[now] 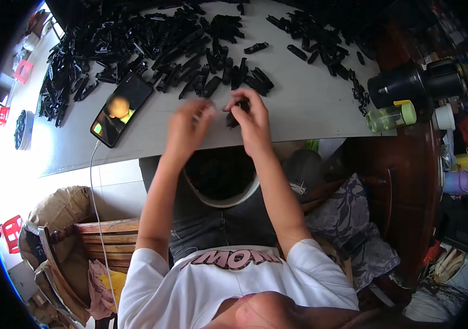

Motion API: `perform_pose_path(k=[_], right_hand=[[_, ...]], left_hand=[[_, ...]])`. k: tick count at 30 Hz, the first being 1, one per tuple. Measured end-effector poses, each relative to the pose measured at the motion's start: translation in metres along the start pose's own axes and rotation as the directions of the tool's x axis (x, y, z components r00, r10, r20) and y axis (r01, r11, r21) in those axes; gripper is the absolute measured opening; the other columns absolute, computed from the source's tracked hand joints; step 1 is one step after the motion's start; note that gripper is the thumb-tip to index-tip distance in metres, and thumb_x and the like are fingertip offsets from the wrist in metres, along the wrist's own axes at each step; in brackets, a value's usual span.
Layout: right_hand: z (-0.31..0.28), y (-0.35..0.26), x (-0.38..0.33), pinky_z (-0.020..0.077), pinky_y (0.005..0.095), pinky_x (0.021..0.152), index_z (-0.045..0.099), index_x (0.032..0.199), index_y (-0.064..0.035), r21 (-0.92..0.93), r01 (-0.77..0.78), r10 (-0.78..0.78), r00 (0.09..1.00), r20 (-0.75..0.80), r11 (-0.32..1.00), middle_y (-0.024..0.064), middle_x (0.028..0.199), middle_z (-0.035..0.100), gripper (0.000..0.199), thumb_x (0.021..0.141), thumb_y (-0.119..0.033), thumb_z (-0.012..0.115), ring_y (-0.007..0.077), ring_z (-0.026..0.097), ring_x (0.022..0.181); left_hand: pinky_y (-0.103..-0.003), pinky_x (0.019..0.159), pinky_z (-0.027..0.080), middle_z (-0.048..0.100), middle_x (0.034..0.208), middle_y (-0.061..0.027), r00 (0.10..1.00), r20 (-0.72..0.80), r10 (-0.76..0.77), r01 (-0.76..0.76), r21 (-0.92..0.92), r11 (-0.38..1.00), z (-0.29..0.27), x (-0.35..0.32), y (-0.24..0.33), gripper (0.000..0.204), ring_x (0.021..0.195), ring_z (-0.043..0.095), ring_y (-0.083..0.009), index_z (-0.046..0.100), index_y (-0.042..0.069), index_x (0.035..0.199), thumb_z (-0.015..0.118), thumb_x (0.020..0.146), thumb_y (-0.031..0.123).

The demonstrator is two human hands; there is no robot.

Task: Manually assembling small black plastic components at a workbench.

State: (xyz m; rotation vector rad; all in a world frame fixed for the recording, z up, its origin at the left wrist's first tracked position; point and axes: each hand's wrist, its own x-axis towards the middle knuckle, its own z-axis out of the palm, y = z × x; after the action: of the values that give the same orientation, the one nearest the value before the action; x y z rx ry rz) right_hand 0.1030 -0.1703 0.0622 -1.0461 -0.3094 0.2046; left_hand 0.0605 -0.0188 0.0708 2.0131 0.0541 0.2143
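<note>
My right hand (255, 122) is closed on a small black plastic part (236, 115) just above the table's near edge. Thumb and fingers pinch it, and they cover much of its shape. Close by on the left is my left hand (186, 130), blurred by motion, its fingertips pointing toward the right hand. Whether it grips anything is not clear. Beyond both hands, loose black plastic parts (190, 71) lie on the pale grey table (310, 109), thickening into a large heap (130, 41) at the far left. Between my legs, under the table edge, sits a white-rimmed bucket (228, 203) with dark contents.
A phone (114, 118) with a lit screen lies left of my hands, its white cable (96, 192) hanging down. A second group of black parts (321, 41) is at the far right. A green bottle (390, 117) and a large black flask (395, 88) lie at the right edge.
</note>
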Motion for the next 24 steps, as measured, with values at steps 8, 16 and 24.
perform_pose_path(k=[8,16,24], right_hand=[[0.014,0.018,0.043,0.0483,0.0423,0.066,0.057,0.106,-0.0089,-0.975,0.205,-0.074,0.975,0.212,-0.084,0.0127,0.093,0.054,0.031,0.076,-0.003,0.059,0.0336,0.060,0.077],[0.005,-0.002,0.003,0.0485,0.0400,0.065,0.054,0.097,-0.0060,-0.919,0.314,-0.095,0.949,0.300,0.237,0.0127,0.090,0.056,0.025,0.075,-0.006,0.065,0.0346,0.059,0.075],[0.004,-0.018,-0.026,0.0426,0.0193,0.057,0.057,0.094,-0.0012,-0.357,-0.023,0.044,0.998,0.050,0.934,0.0012,0.090,0.054,0.015,0.081,-0.004,0.064,0.0062,0.052,0.067]], left_hand=[[-0.039,0.069,0.046,0.052,0.091,-0.0124,0.904,-0.235,0.356,-0.119,0.662,0.740,-0.013,0.043,-0.033,0.024,0.088,0.053,-0.0314,0.053,0.004,0.092,0.065,0.076,0.016],[-0.041,0.063,0.044,0.059,0.080,-0.0239,0.942,-0.318,0.103,-0.080,0.084,0.993,-0.011,0.005,-0.027,0.025,0.073,0.059,-0.0397,0.045,-0.001,0.102,0.055,0.088,0.017],[-0.030,0.068,0.045,0.059,0.079,-0.0136,0.984,0.154,0.088,-0.059,-0.181,0.982,-0.001,-0.023,0.002,0.029,0.072,0.056,-0.0201,0.052,-0.002,0.111,0.056,0.089,0.016]])
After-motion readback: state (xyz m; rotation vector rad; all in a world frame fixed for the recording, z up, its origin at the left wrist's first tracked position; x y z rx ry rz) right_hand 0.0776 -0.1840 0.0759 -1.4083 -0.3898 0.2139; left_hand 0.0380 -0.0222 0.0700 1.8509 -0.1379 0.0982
